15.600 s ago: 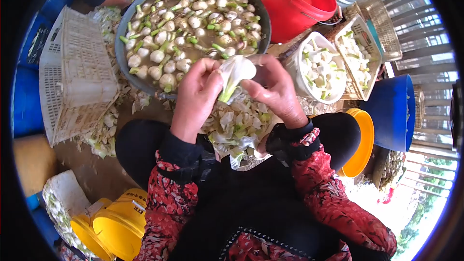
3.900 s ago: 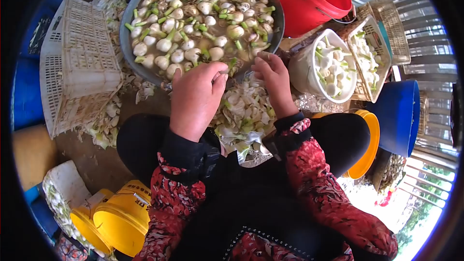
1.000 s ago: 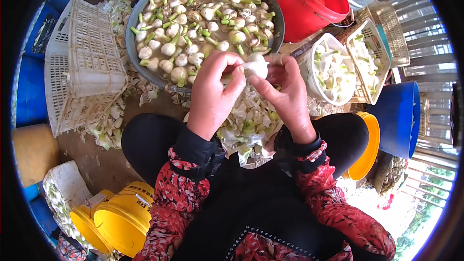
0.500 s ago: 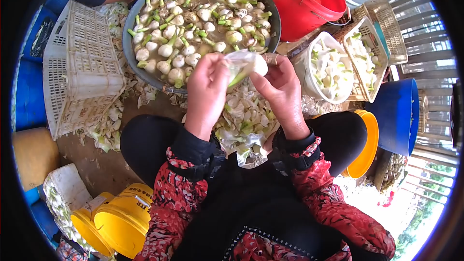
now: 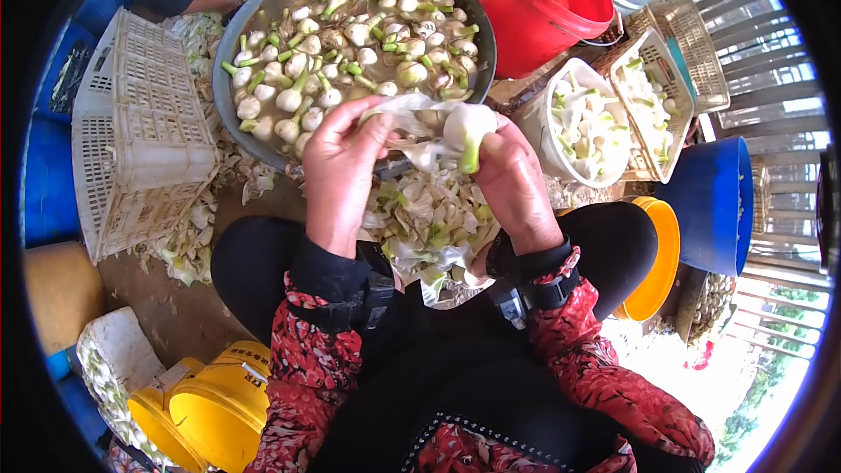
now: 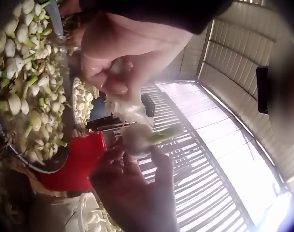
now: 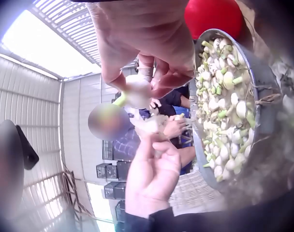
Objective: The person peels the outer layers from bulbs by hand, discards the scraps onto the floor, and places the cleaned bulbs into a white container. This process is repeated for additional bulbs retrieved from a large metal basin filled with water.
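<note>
At frame centre, the right hand (image 5: 512, 177) pinches a white bulb (image 5: 467, 127) while the left hand (image 5: 337, 171) fingers pinch its peeled skin (image 5: 405, 107).

Your right hand (image 5: 517, 184) grips a round white bulb with a green stalk stub (image 5: 464, 127), stalk pointing down. Your left hand (image 5: 337, 171) pinches a thin translucent white skin (image 5: 405, 109) that stretches across to the bulb. Right behind both hands is the large grey metal basin (image 5: 219, 79), full of white bulbs in murky water. Beneath your hands lies a heap of pale green peelings (image 5: 429, 210). A white plastic lattice crate (image 5: 140, 140) stands on your left.
</note>
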The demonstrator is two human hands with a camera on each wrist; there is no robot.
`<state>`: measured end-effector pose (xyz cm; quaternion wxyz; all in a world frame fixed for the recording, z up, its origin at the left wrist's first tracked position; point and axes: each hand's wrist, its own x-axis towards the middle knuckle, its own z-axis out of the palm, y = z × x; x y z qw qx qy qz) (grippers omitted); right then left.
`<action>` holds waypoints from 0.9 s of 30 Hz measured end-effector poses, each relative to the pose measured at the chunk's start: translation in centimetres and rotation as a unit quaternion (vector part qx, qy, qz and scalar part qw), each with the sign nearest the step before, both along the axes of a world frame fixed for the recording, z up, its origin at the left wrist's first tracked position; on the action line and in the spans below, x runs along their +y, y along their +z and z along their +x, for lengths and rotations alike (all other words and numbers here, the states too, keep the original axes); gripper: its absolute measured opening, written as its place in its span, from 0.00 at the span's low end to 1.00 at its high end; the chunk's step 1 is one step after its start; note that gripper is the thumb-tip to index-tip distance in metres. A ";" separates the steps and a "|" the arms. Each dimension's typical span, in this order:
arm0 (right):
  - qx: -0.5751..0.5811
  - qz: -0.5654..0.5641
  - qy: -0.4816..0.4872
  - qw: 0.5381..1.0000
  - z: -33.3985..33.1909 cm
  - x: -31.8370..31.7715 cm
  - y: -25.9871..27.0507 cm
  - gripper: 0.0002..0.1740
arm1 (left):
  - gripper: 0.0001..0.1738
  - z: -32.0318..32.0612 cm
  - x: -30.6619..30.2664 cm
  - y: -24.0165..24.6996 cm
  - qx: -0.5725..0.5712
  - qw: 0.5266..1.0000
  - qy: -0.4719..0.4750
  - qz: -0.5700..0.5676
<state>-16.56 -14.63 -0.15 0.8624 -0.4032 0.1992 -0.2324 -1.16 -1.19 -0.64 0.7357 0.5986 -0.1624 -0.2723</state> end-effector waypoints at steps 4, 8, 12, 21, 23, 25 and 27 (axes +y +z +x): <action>-0.005 -0.066 0.014 0.998 -0.8 -0.9 -0.4 0.21 | 0.21 -0.1 1.1 1.9 0.011 0.978 -0.197 0.074; 0.050 -0.178 -0.031 0.982 -0.6 0.4 1.4 0.24 | 0.21 -0.9 0.6 1.6 0.045 0.958 -0.280 0.050; 0.045 -0.278 -0.030 0.959 -0.4 0.3 0.7 0.26 | 0.14 -1.2 0.0 -0.1 -0.043 0.962 -0.257 0.083; -0.018 0.028 -0.023 0.999 -1.6 -0.9 -1.2 0.24 | 0.11 0.1 0.5 -0.7 -0.091 0.989 -0.070 0.095; -0.002 0.153 -0.042 0.987 -1.9 -1.7 -1.4 0.22 | 0.08 0.4 0.6 -1.2 -0.206 0.964 -0.079 0.151; 0.035 0.249 -0.065 0.966 -2.7 -2.9 -3.3 0.20 | 0.09 -0.6 1.2 -1.0 -0.324 0.906 -0.170 0.213; 0.002 0.257 -0.129 0.958 -3.6 -3.7 -3.6 0.21 | 0.13 -1.8 1.7 -0.8 -0.332 0.873 -0.271 0.232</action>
